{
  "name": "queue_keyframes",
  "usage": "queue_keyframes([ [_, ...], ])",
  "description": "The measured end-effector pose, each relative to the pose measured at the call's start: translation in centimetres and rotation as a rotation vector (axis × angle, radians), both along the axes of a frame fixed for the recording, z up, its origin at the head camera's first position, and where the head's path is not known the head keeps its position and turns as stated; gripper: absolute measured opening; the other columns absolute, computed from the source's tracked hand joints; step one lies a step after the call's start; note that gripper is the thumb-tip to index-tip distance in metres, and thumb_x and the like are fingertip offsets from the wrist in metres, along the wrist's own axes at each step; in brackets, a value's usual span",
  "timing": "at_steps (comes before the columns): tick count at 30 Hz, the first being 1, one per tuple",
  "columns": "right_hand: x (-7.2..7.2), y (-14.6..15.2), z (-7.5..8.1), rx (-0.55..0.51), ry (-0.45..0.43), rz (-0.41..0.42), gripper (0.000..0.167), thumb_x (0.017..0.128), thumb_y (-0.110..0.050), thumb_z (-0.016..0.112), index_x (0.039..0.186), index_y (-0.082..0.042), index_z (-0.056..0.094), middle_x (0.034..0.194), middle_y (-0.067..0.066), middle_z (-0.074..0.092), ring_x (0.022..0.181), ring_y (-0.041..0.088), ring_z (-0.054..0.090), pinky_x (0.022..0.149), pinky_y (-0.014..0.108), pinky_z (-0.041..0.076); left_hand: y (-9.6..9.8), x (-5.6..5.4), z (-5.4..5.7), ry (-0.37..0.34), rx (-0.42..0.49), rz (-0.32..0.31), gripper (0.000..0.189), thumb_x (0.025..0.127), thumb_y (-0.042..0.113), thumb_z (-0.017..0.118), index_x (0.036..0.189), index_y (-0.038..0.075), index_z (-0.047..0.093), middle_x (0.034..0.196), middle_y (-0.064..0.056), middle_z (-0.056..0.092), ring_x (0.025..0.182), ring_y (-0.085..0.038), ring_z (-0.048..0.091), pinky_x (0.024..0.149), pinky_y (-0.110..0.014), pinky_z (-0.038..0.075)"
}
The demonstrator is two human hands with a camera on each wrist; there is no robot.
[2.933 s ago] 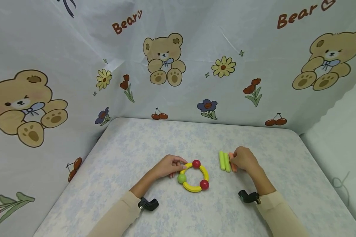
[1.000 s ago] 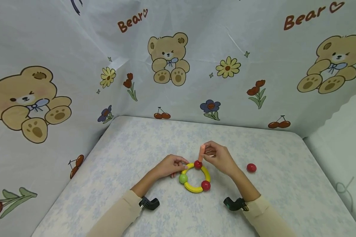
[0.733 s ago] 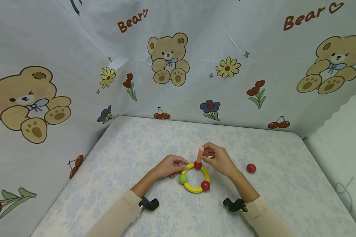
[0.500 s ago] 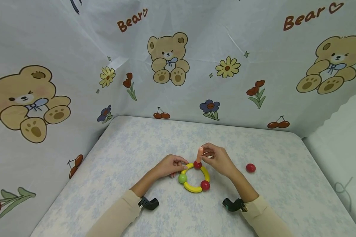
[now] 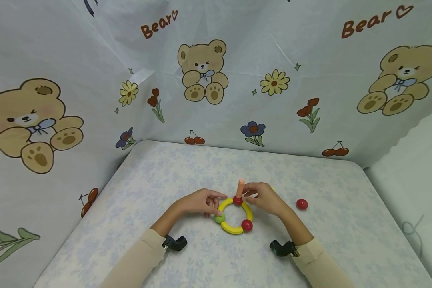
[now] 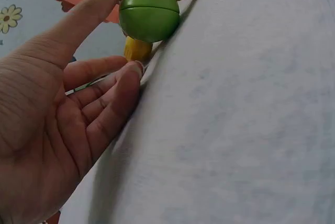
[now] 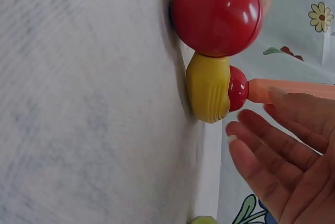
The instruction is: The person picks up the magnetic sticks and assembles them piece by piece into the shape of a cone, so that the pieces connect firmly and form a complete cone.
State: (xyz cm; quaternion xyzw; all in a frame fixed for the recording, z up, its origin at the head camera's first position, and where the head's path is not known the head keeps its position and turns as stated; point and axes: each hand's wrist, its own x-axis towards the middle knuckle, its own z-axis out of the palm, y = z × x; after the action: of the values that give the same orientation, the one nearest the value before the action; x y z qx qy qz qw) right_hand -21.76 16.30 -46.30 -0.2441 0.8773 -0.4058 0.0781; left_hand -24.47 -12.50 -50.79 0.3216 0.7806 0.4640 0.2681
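Observation:
A ring of yellow curved pieces (image 5: 232, 229), a green ball (image 5: 220, 218) and two red balls (image 5: 247, 225) lies flat on the table. From the far red ball (image 5: 238, 201) an orange stick (image 5: 240, 188) stands up, leaning slightly. My left hand (image 5: 198, 201) is at the ring's left side, thumb against the green ball and fingers loosely bent; in the left wrist view the green ball (image 6: 149, 13) is beside the thumb tip. Just right of the stick is my right hand (image 5: 264, 197), fingers relaxed; its fingertips overlap the orange stick (image 7: 298, 89) in the right wrist view, so contact is unclear.
A loose red ball (image 5: 302, 204) lies right of the right hand. A lime-yellow stick end (image 7: 203, 220) shows at the bottom of the right wrist view; the right hand mostly hides the sticks in the head view. A printed curtain (image 5: 216, 120) backs the table.
My right hand carried the orange stick from the right onto the far red ball, then loosened and slid lower beside it. My left thumb shifted from the yellow arc to the green ball.

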Motion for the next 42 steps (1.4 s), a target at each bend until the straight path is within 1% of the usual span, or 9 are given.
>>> queue_keyframes([
  [3,-0.1,0.1,-0.1,0.005,-0.031,0.044,0.024,0.094,-0.005,0.071,0.118,-0.007,0.073,0.117,0.01,0.072,0.104,0.031,0.07,0.088,0.044,0.058,-0.2,0.2,0.6,0.062,-0.066,-0.053,0.074,0.085,0.029,0.086,0.148,0.011,0.053,0.095,-0.001,0.067,0.071,-0.01,0.06,0.064,-0.025,0.053],
  [5,-0.1,0.2,-0.2,-0.003,-0.043,0.066,0.025,0.095,-0.004,0.07,0.119,-0.005,0.073,0.118,0.011,0.072,0.105,0.032,0.07,0.088,0.042,0.058,0.0,0.4,1.1,0.116,-0.101,-0.071,0.077,0.082,0.03,0.088,0.148,0.011,0.053,0.095,-0.001,0.067,0.074,-0.009,0.059,0.065,-0.023,0.05],
  [10,-0.2,0.3,-0.3,-0.02,-0.073,0.066,0.026,0.095,0.0,0.067,0.121,-0.002,0.071,0.121,0.015,0.07,0.107,0.035,0.069,0.084,0.035,0.06,0.3,0.6,1.5,0.172,-0.115,-0.091,0.08,0.08,0.03,0.089,0.148,0.008,0.053,0.093,-0.003,0.066,0.074,-0.008,0.057,0.064,-0.022,0.048],
  [14,-0.3,0.5,-0.4,-0.005,-0.079,0.054,0.026,0.095,0.0,0.067,0.121,-0.003,0.072,0.12,0.013,0.07,0.107,0.032,0.069,0.083,0.034,0.06,0.2,0.4,1.3,0.158,-0.112,-0.085,0.077,0.081,0.029,0.088,0.147,0.01,0.054,0.093,0.0,0.066,0.071,-0.007,0.055,0.062,-0.021,0.047],
  [22,-0.7,1.3,-0.1,0.001,-0.096,0.09,0.025,0.094,0.006,0.063,0.114,-0.004,0.074,0.111,0.008,0.072,0.099,0.027,0.071,0.082,0.032,0.059,-0.4,-0.1,1.3,0.03,-0.053,-0.08,0.066,0.087,0.019,0.083,0.146,0.009,0.055,0.099,-0.001,0.067,0.075,-0.011,0.063,0.067,-0.024,0.053],
  [26,-0.7,1.7,0.1,0.001,-0.116,0.101,0.021,0.095,0.003,0.065,0.111,-0.006,0.075,0.108,0.006,0.073,0.093,0.024,0.07,0.079,0.028,0.058,-0.7,-0.3,1.2,-0.005,-0.037,-0.056,0.062,0.089,0.016,0.081,0.146,0.009,0.056,0.101,-0.003,0.067,0.072,-0.014,0.065,0.067,-0.029,0.057],
  [33,-0.7,2.3,0.1,-0.012,-0.146,0.109,0.018,0.095,0.006,0.064,0.107,-0.001,0.075,0.103,0.01,0.073,0.087,0.024,0.066,0.076,0.026,0.056,-0.7,-0.5,1.4,0.028,-0.034,0.007,0.046,0.092,0.018,0.077,0.136,0.009,0.065,0.095,-0.004,0.068,0.068,-0.018,0.066,0.065,-0.034,0.059],
  [37,-0.7,2.5,0.1,-0.023,-0.189,0.102,0.019,0.095,0.007,0.062,0.106,0.0,0.075,0.102,0.01,0.073,0.086,0.027,0.067,0.077,0.032,0.059,-0.6,-0.6,1.5,0.062,-0.039,0.055,0.035,0.094,0.02,0.075,0.127,0.007,0.07,0.091,-0.004,0.069,0.065,-0.019,0.065,0.062,-0.033,0.058],
  [42,-0.7,2.5,0.0,-0.046,-0.245,0.133,0.019,0.096,0.007,0.061,0.105,0.0,0.076,0.104,0.01,0.075,0.087,0.03,0.069,0.079,0.042,0.061,-0.5,-0.5,1.3,0.057,-0.035,0.113,0.031,0.095,0.02,0.075,0.122,0.006,0.071,0.09,-0.003,0.07,0.062,-0.021,0.065,0.06,-0.034,0.058],
])
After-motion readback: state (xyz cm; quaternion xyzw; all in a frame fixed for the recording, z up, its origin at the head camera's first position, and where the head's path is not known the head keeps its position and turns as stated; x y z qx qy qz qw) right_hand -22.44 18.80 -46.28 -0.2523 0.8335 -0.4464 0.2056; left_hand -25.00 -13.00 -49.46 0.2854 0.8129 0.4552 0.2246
